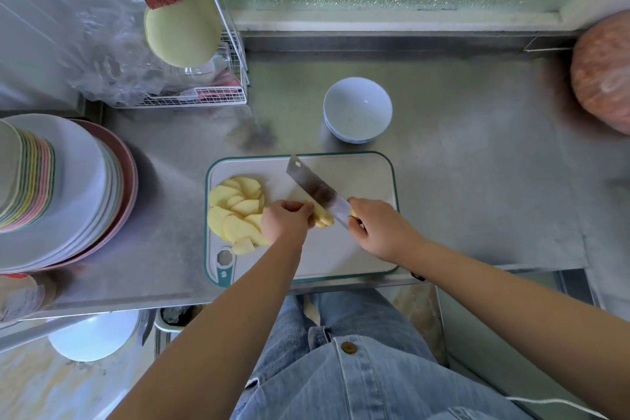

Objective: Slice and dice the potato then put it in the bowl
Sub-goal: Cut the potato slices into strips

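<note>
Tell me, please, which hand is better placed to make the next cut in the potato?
The right hand. It already grips the cleaver, whose blade rests against the potato piece. The left hand is busy pinning that piece to the cutting board, beside the finished slices.

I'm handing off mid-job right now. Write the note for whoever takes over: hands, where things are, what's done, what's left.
Left hand: holding a small stack of potato slices down on the cutting board.
Right hand: grip closed on the cleaver, blade set against that stack.
Sliced potato pile: at the board's left side.
Bowl: empty, on the counter just beyond the board.
Done: the potato is sliced, apart from the stack under the blade.
Left: cut the slices into dice, then move everything to the bowl.
</note>
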Tool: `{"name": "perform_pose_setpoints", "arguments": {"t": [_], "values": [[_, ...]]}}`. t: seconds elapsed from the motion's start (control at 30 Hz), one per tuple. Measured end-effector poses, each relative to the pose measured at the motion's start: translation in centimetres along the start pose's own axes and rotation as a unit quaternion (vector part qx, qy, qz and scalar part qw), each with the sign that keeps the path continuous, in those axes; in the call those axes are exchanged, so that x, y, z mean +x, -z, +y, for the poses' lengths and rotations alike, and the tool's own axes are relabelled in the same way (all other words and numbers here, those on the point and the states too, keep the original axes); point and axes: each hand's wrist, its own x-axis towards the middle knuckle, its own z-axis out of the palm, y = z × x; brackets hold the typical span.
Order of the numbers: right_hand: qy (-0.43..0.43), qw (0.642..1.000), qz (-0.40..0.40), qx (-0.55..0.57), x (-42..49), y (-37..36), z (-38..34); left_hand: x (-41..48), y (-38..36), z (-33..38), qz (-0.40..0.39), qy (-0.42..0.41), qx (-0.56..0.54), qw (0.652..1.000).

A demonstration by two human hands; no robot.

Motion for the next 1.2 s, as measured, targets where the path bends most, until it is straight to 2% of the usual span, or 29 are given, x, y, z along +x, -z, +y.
{"name": "perform_pose_setpoints", "arguments": {"t": [0.43,0.7,1.0,1.2], "values": [[0.003,0.999,-0.037,-0.025,-0.3,-0.9,0.0,-0.4,-0.1,0.6,0.017,-0.011,0.066,0.998],[0.0,0.999,-0.03,-0.025,0.1,-1.9,-0.1,-0.3,-0.2,0.9,0.016,-0.01,0.084,0.996],[0.004,1.0,0.023,0.008,0.0,-3.6,0.1,-0.7,-0.1,1.0,0.02,-0.035,0.113,0.993],[-0.01,0.993,0.092,0.072,0.5,-2.1,1.3,-0.5,0.6,0.6,-0.01,-0.092,0.159,0.983]]}}
